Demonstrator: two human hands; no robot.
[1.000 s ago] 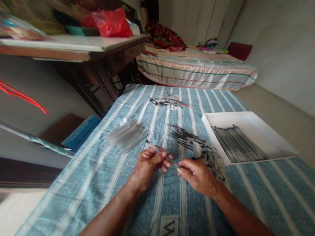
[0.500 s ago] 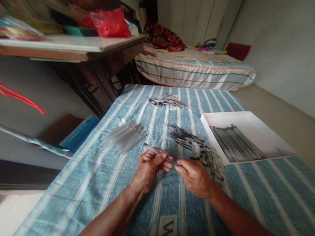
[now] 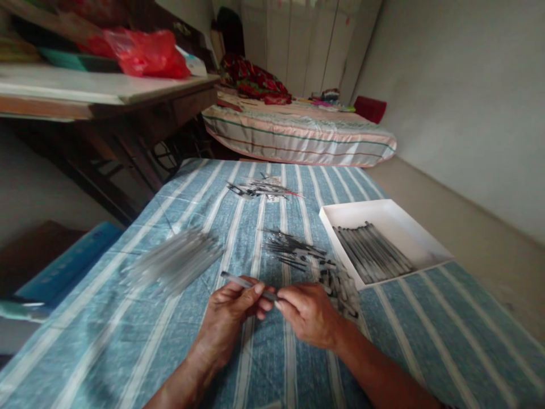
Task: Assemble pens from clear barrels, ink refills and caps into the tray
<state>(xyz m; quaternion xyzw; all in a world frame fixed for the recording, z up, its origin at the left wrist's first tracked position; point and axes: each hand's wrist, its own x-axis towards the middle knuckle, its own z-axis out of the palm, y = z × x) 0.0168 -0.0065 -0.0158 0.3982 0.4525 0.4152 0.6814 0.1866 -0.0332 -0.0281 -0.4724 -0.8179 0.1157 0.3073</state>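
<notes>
Between my two hands is a slim pen (image 3: 235,279) with a dark end pointing up and left. My left hand (image 3: 232,312) is closed around its barrel, thumb on top. The fingers of my right hand (image 3: 310,312) pinch the pen's other end, hiding its tip. Beyond my hands lies a pile of thin dark refills (image 3: 293,249). Small clear-and-black pen caps (image 3: 340,289) are heaped just right of my right hand. Left of my left hand, a bundle of translucent pen barrels (image 3: 179,258) rests on the striped cloth (image 3: 140,335).
At right, a white box (image 3: 409,218) holds a row of assembled-looking dark pens (image 3: 372,253). Loose pen parts (image 3: 266,187) lie near the table's far edge. A wooden desk with a red plastic bag (image 3: 147,54) stands back left; a bed (image 3: 298,130) is behind the table.
The view has swung right and slightly up, so things on the table appear farther left. Both hands keep hold of the pen, its pose much the same.
</notes>
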